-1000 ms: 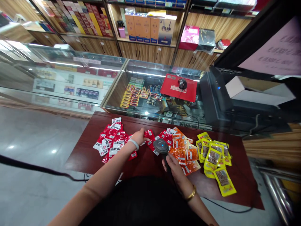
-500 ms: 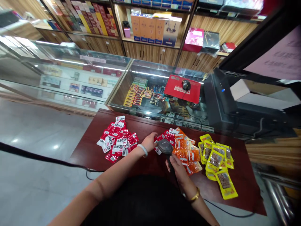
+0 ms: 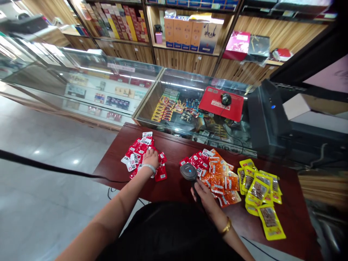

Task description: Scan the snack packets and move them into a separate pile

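My left hand (image 3: 151,158) lies over the pile of red and white snack packets (image 3: 140,146) on the left side of the dark red tabletop. Its fingers point forward and rest on the packets, hiding some of them. A black handheld barcode scanner (image 3: 188,171) is gripped by its handle in my right hand (image 3: 204,195). The scanner's head, with a small blue light, covers part of a second group of red packets (image 3: 200,159). Orange packets (image 3: 219,174) lie beside my right hand, and yellow packets (image 3: 257,191) are spread farther right.
Beyond the dark red table (image 3: 174,190) stands a glass display counter (image 3: 152,95) with a red mat (image 3: 210,103) and black mouse (image 3: 226,99) on top. Black equipment (image 3: 262,119) and an open white box (image 3: 297,107) occupy the right. A black cable (image 3: 54,167) crosses at left.
My left hand has moved left, from beside the scanner to the left red pile. A red packet now shows at that pile's near right edge. My right hand still holds the scanner; the view has shifted.
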A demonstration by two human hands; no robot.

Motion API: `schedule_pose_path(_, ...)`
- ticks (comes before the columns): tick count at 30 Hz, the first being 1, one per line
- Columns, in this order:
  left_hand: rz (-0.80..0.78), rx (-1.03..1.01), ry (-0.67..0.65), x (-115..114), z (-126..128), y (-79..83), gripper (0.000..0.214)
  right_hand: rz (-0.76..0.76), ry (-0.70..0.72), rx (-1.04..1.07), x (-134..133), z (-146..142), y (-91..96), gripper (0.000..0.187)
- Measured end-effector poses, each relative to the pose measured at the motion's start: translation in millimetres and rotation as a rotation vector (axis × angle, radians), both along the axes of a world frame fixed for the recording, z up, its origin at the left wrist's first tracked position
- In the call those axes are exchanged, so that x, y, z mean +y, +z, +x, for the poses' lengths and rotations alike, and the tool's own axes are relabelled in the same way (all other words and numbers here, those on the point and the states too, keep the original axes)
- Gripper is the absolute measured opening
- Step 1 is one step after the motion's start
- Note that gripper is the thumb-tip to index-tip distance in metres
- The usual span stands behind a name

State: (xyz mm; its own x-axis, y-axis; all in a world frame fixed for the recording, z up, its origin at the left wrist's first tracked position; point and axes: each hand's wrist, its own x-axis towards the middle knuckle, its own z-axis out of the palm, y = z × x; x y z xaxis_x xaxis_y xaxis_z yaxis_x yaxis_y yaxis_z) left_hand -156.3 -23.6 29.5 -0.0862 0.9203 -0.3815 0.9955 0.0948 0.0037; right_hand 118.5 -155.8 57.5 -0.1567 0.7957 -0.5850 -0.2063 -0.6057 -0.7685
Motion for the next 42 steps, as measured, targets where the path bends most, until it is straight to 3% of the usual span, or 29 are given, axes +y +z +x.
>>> schedule_pose_path(6,-0.035,-0.09,-0.15,6,11,-1.6,0.043,0.026,-0.004,0.006,-2,4,5.7,0.046)
schedule_pose_path(13,-0.061,-0.388,-0.163,4,65,9.0,0.035,0.032,-0.046,0.0,0,7,14.6,0.05)
schedule_pose_path(18,-0.045,-0.442,-0.254,4,92,18.3,0.029,0.059,-0.08,-0.007,2,10,15.8,0.049)
schedule_pose_path(22,-0.062,-0.497,-0.184,3,109,11.8,0.031,0.002,-0.17,-0.031,-5,17,13.5,0.049)
schedule_pose_path(26,-0.105,-0.807,-0.099,-2,123,2.0,0.044,-0.04,-0.193,-0.033,-10,20,12.2,0.051)
schedule_pose_path(28,-0.072,-0.799,-0.103,-3,116,0.7,0.046,-0.029,-0.167,-0.022,-10,18,12.4,0.049)
schedule_pose_path(32,0.096,-0.263,0.071,3,67,1.6,0.055,0.004,-0.092,0.002,-6,13,14.0,0.043)
schedule_pose_path(35,0.093,-0.016,0.174,9,28,-1.8,0.061,0.022,-0.06,0.003,-4,10,14.4,0.043)
schedule_pose_path(38,0.052,0.019,0.16,14,11,-6.8,0.054,0.033,-0.049,-0.002,-4,8,13.0,0.043)
schedule_pose_path(42,-0.042,-0.102,0.084,16,23,-8.5,0.046,0.029,-0.051,-0.014,-4,10,10.3,0.046)
